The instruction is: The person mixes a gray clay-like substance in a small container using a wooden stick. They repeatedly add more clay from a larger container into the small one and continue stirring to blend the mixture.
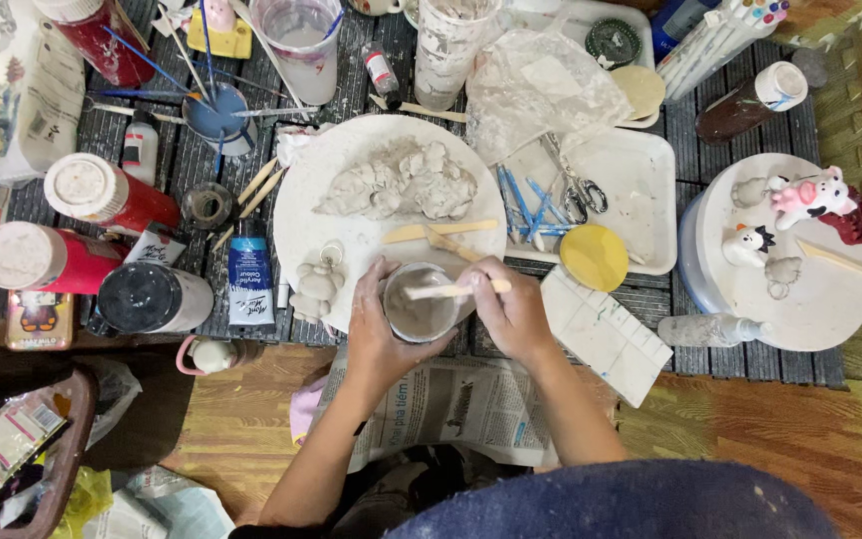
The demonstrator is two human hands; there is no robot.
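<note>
My left hand (376, 334) is wrapped around a small clear cup (421, 309) of grey slurry, held at the near edge of a round white board (351, 240). My right hand (516, 309) grips a flat wooden stick (436, 291) that lies across the cup's mouth. On the board sit a lump of grey clay (401, 182), a small grey clay figure (313, 287) and two more wooden sticks (441, 233).
Red paint jars (102, 192), a black-lidded jar (147, 296) and a blue paint tube (249, 281) stand left. A white tray (641, 205) with scissors and blue tools, a yellow disc (594, 257) and a round stand (810, 289) with painted figurines lie right. Newspaper (461, 404) covers my lap.
</note>
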